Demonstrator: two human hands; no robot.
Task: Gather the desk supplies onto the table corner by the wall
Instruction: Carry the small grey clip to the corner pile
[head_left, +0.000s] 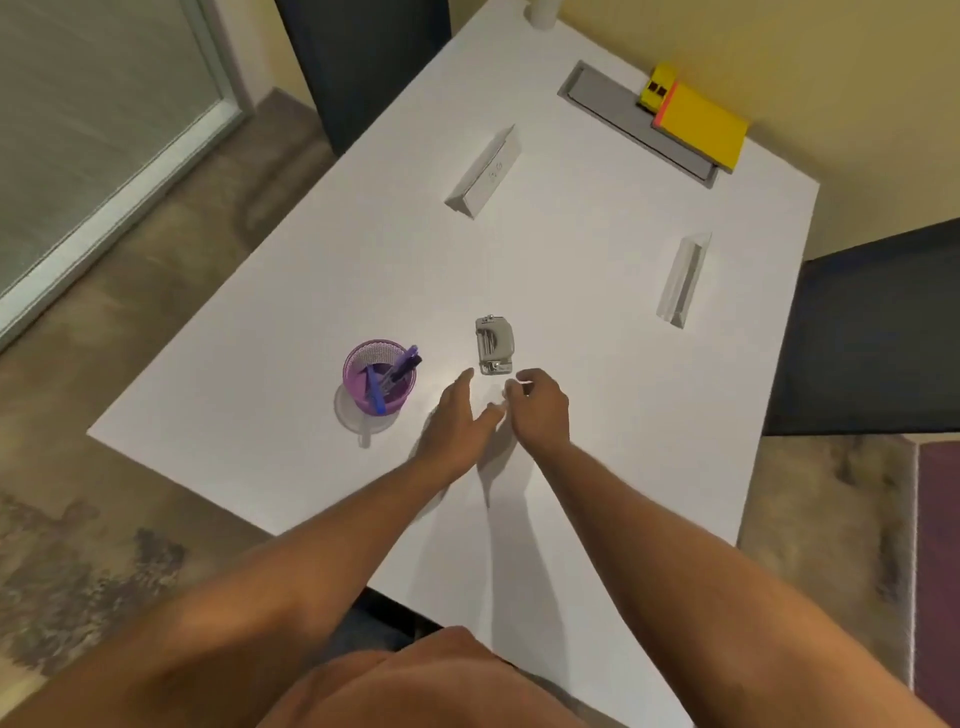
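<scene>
A grey metal hole punch (493, 346) lies near the middle of the white table (597, 249). Just below it, my left hand (460, 418) is open with fingers stretched toward the punch, not touching it. My right hand (537, 405) hovers beside it with fingers curled, a small pale thing possibly pinched at the fingertips; I cannot tell what. A purple mesh pen cup (378, 375) with blue and purple pens stands left of my hands. A yellow notepad (701, 127) and a small yellow box (657, 93) lie at the far corner by the wall.
Two grey triangular name stands (485, 174) (683, 280) rest on the table. A grey cable tray lid (618, 111) is set into the tabletop by the wall. Dark chairs (878, 332) stand at the right and far sides. A white cylinder (543, 10) is at the far edge.
</scene>
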